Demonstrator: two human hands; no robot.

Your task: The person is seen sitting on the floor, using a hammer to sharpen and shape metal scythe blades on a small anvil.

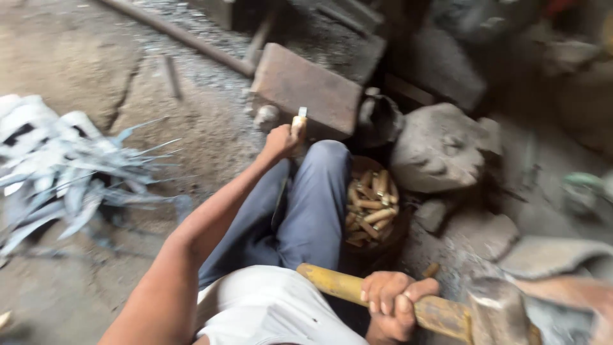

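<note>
While our left hand (282, 140) grips a small wooden handle (298, 122) out ahead, our right hand (391, 305) closes around the yellow hammer shaft (338, 285), basket of wooden handles (371, 206) between them.

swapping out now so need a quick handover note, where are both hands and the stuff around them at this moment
Left hand: raised over the knee, closed on a small wooden handle with a metal tip, near the metal block.
Right hand: closed on the yellow shaft of a hammer, head low at the right.
Basket of wooden handles: beside the leg, quite full.
Pile of metal blades: on the ground to the left.
Large stone: behind the basket.
Done or left: cannot tell; the picture is blurred.
</note>
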